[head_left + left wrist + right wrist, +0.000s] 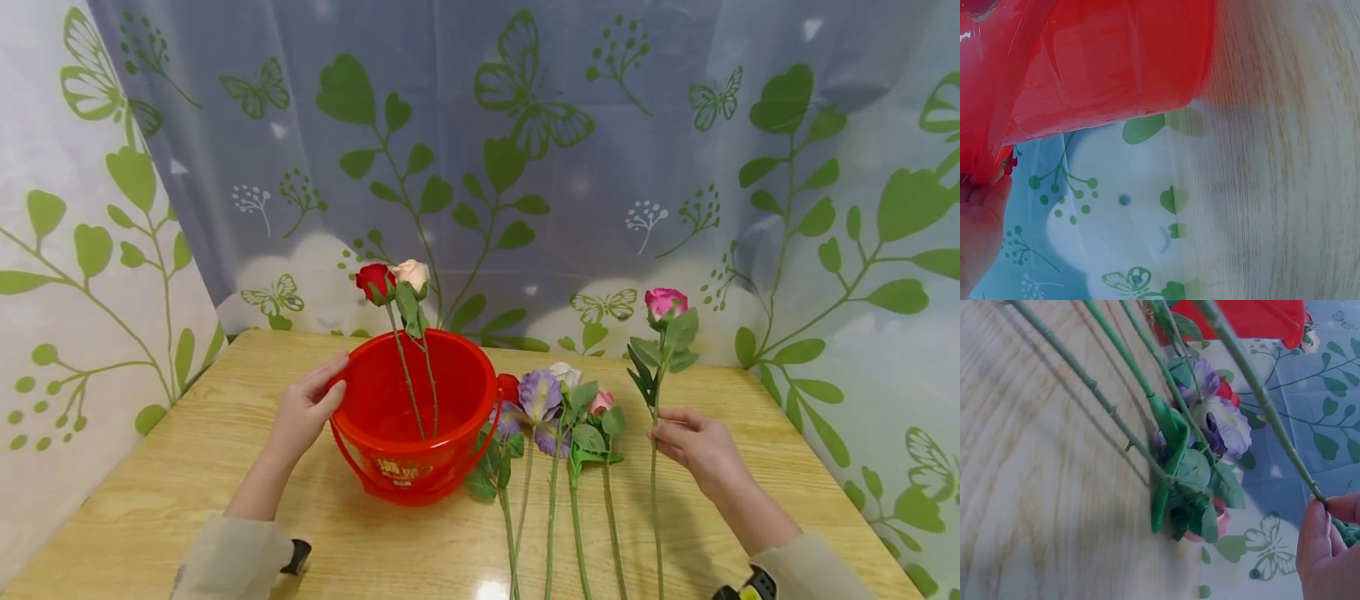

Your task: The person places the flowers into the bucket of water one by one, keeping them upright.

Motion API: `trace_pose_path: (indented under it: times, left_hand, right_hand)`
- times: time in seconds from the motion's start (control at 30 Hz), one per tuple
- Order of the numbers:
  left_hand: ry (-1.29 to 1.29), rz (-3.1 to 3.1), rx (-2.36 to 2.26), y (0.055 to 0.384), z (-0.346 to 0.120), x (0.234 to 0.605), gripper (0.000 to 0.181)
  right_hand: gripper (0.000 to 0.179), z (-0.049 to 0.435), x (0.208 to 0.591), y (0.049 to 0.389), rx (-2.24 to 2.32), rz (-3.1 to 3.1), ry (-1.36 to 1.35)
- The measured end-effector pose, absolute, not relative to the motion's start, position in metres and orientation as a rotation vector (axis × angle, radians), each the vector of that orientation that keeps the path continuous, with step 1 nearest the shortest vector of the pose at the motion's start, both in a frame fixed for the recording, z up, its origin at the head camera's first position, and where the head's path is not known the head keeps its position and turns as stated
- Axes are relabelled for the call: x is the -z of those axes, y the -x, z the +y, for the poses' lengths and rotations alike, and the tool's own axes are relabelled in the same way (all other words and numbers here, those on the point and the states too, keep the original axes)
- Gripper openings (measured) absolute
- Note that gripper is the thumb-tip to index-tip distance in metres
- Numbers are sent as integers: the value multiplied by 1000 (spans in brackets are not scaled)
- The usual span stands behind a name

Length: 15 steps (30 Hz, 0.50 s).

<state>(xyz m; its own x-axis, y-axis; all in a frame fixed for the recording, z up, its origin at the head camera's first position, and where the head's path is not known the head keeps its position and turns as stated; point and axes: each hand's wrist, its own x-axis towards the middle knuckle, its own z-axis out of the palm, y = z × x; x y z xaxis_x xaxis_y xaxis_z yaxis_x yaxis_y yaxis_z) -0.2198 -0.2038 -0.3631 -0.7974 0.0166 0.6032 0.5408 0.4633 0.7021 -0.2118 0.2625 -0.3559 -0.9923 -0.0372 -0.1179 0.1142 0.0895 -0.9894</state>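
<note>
The left hand (307,408) grips the rim of a red plastic bucket (405,462) at its left side, thumb and fingers at the edge. Two artificial roses stand in the bucket, a red rose (375,283) and a cream rose (411,275), leaning on the far rim side. The right hand (701,450) pinches the stem of a deep pink rose (666,303) between thumb and fingers, bloom upward. In the right wrist view, that green stem (1260,394) slants across to the fingertips.
Between bucket and right hand, several artificial flowers lie on the wooden table (187,467): a purple iris (540,396), a white bloom (566,374), a light pink rose (601,402) and a red bloom (507,388). A leaf-printed curtain (600,175) hangs behind.
</note>
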Motion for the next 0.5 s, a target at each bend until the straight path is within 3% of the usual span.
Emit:
trace_pose_path:
  times: [0.5]
  left_hand:
    - [452,-2218,1351,230,-213,375,32]
  right_hand:
    - [49,240,340,214,2095,2237,-19]
